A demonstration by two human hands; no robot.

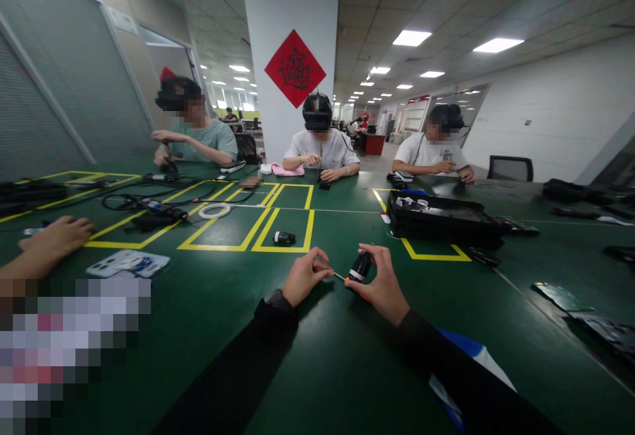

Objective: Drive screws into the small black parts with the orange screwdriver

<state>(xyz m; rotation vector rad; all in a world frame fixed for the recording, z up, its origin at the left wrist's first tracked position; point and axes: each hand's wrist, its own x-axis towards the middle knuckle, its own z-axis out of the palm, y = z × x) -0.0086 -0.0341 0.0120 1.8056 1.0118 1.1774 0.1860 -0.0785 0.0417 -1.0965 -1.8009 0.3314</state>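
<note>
Over the green tabletop, my right hand (384, 286) is closed around a black cylindrical piece with a white band (360, 266), held tilted between thumb and fingers. An orange-handled screwdriver (341, 277) lies against the lower end of that piece, partly covered by the right thumb and palm. Its thin metal shaft points left to my left hand (308, 276), whose thumb and fingers pinch at the shaft's tip. A similar black piece with a white band (284, 238) rests on its side inside a yellow taped frame just beyond my hands.
A black open case (441, 217) sits to the right. A phone (127, 264) and a neighbour's hand (57, 237) are on the left, near cables and a white coil (214, 211). A blue and white packet (476, 355) lies by my right forearm. Several people sit opposite.
</note>
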